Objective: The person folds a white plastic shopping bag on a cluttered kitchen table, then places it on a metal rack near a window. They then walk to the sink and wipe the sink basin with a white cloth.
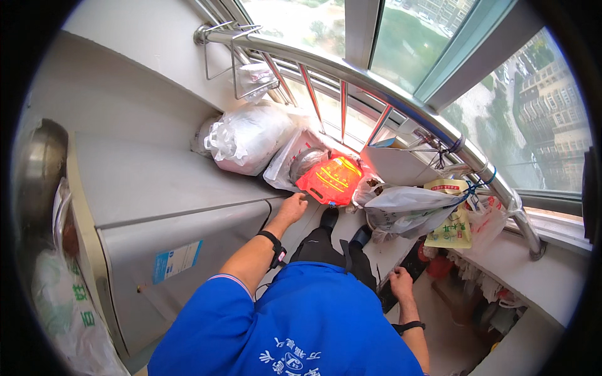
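Observation:
My left hand [294, 208] reaches forward above the edge of a grey appliance cabinet [160, 174], its index finger extended. Just beyond the fingertip lies a red plastic bag [335, 177] with yellow print and a cut-out handle; whether the finger touches it I cannot tell. Nothing shows in that hand. Low on my right side hangs my right hand [401, 282], fingers curled, beside a dark, narrow panel [389, 296]. Its palm is hidden. A clear bag with dark contents [308, 162] is against the red bag's left side.
A full white plastic bag [251, 136] rests at the cabinet's far end. A steel railing [348, 70] curves along the windows, with a translucent bag [409, 209] and a yellow-green food packet [451, 225] at its right. More bags sit under the ledge [531, 277].

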`<move>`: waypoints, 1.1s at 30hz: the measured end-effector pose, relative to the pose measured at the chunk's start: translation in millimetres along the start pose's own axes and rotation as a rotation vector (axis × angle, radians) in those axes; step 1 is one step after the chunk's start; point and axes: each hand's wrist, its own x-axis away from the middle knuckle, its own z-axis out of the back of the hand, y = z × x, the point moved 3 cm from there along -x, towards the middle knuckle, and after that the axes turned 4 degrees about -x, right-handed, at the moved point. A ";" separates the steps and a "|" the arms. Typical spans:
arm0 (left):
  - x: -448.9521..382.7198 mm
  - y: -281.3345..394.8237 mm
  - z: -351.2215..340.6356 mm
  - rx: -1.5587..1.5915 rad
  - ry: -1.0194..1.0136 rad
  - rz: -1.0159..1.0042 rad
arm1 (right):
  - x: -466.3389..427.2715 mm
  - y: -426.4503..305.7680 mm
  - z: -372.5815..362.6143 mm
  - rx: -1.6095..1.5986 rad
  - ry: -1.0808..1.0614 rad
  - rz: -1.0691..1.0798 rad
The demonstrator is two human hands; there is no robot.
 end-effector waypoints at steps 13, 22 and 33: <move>-47.8 -23.7 5.3 -0.036 -0.118 0.099 | 10.0 -2.0 -37.4 -0.050 -0.068 -0.107; -273.9 54.3 106.1 0.144 0.398 -0.101 | 14.6 100.6 -50.2 -0.088 -0.039 -0.218; -383.2 27.9 88.5 0.658 0.285 0.238 | 23.7 61.6 -95.0 0.045 -0.228 -0.266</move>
